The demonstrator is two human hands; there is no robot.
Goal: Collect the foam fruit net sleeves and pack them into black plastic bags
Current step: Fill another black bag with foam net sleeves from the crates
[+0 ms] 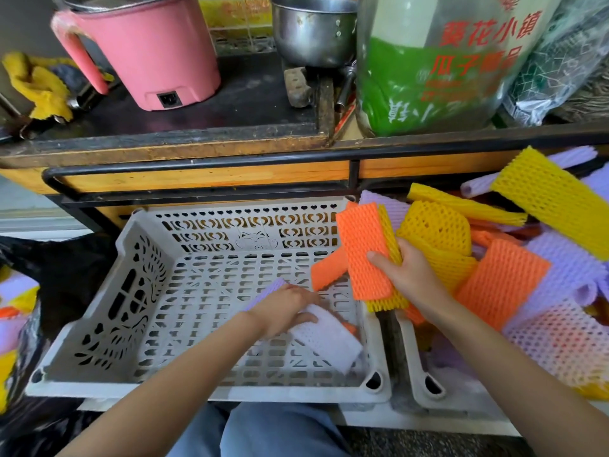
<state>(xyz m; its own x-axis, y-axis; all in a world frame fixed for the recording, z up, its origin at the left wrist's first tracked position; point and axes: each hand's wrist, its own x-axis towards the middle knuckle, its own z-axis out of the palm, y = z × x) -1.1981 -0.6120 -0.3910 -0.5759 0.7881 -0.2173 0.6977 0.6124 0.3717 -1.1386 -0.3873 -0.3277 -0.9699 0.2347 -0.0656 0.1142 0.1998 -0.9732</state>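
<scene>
Roughly midway, by my reading. Left hand [283, 308], 6 o'clock: fingers curled over a white sleeve [326, 338] lying on the floor of the grey crate [197, 392]. A lilac end shows past the knuckles; can't tell if it is a separate piece.

Right hand [408, 278], 4 o'clock: thumb and fingers clamp an orange-and-yellow stack [365, 255], held upright over the crate's right wall.

One loose orange sleeve [329, 272] leans in the crate's 2 o'clock corner, and a scrap of orange shows under the white sleeve. The rest of the crate floor shows bare.

Left to do: the heap [504, 282] at 3 o'clock, orange, yellow and lilac, spilling over a second crate [425, 384]. That looks like the bulk of the work.

Black plastic bag [66, 268], 9 o'clock, beside the grey crate. Coloured sleeves show at its far edge, so some packing seems done. Nothing in either hand has reached it yet.
</scene>
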